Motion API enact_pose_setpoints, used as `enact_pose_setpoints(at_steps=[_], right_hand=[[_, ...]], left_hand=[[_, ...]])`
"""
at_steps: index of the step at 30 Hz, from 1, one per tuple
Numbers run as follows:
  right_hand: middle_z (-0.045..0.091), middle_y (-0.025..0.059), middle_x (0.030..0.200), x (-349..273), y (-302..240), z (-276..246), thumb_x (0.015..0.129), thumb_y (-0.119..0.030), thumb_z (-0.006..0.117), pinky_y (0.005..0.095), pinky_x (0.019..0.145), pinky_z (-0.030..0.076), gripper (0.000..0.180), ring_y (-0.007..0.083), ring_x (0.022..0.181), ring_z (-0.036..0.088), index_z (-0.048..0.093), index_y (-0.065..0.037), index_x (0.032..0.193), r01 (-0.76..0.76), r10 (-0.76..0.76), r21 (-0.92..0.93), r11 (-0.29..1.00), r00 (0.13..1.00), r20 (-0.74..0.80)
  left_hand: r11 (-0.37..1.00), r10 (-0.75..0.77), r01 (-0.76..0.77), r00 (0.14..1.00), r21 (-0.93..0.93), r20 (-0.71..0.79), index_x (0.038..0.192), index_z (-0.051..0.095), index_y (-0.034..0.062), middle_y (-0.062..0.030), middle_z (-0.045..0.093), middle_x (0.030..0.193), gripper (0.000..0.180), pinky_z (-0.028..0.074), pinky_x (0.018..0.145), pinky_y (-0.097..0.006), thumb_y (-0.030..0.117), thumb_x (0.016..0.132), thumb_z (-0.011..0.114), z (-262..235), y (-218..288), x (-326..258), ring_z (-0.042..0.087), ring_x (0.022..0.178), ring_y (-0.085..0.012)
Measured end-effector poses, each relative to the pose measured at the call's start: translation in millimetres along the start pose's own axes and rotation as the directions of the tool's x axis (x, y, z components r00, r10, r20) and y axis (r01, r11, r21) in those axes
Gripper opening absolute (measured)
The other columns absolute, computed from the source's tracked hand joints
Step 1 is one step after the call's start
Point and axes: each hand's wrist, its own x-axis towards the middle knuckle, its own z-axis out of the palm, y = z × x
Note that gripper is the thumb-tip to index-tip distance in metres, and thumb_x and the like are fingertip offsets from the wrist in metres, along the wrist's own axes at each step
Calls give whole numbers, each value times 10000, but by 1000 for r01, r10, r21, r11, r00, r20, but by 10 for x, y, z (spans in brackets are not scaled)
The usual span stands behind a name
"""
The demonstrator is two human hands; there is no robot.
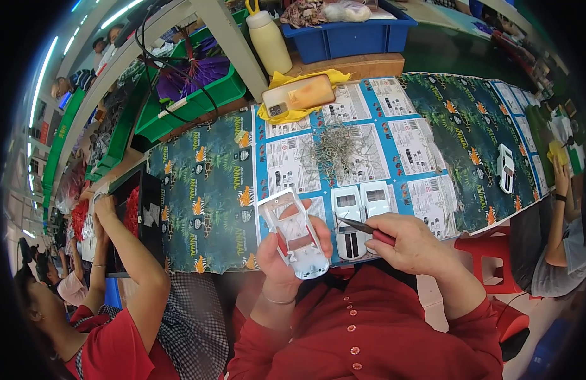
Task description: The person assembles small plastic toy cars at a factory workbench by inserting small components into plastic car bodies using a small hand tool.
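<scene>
Rising at a slant above the near edge of the printed-sheet-covered table (210,190), a glossy white plastic toy-car body shell (295,227) is gripped along both sides by the left hand (279,261). Its outline is long, with a squared upper end and a rounded lower end. Large openings are framed by slim white pillars, and through one of them reddish cloth is seen. Small raised white details are shown near the lower end, and the curved rim there is marked by a few dark spots; finer moulding is washed out by glare. A slim dark pointed tool with dark red handles (359,225) is clasped in the right hand (414,246), its tip held apart from the gripped shell. Whether the white car shells beneath (348,201) are touched by that tip cannot be told. Beyond them, a loose heap of thin silvery metal pins (337,151) is spread.
</scene>
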Motion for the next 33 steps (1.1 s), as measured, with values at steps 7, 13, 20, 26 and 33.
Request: enact_pose_setpoints(at_steps=[7, 13, 20, 26, 33], right_hand=[[619, 170, 821, -35, -85, 18, 798, -113, 643, 421, 653, 480, 199, 379, 759, 594, 596, -15, 964, -24, 23, -18, 1000, 999, -49], [599, 152, 765, 16, -140, 172, 783, -108, 654, 431, 616, 472, 171, 358, 716, 595, 575, -31, 913, 44, -52, -80, 996, 993, -103], [597, 136, 741, 76, -192, 222, 791, -119, 643, 426, 593, 475, 158, 333, 690, 604, 568, -48, 910, 59, -79, -184, 981, 992, -102], [600, 129, 728, 83, -178, 279, 798, -120, 637, 421, 585, 475, 144, 325, 672, 606, 565, -51, 902, 91, -114, -178, 980, 986, -123], [602, 130, 728, 82, -186, 253, 800, -119, 636, 417, 576, 476, 143, 324, 669, 608, 569, -51, 906, 43, -65, -190, 981, 992, -111]], left_hand=[[969, 231, -208, 956, 137, -181, 1448, 233, 160, -213, 455, 1336, 743, 429, 972, -557, 325, 863, 659, 24, 23, -28, 532, 1147, -398], [918, 371, -334, 913, 213, -168, 1440, 231, 201, -189, 412, 1386, 720, 419, 984, -549, 344, 869, 646, 159, -1, 1, 515, 1163, -402], [816, 459, -365, 881, 449, -118, 1444, 222, 183, -185, 444, 1342, 733, 437, 935, -587, 498, 879, 566, 200, -22, -11, 544, 1113, -404], [819, 467, -370, 874, 439, -134, 1443, 222, 179, -179, 435, 1349, 729, 432, 944, -581, 499, 882, 561, 196, -53, -38, 540, 1123, -398], [811, 479, -375, 866, 449, -140, 1442, 233, 187, -194, 429, 1347, 720, 431, 953, -572, 495, 882, 565, 193, -59, -51, 537, 1125, -399]])
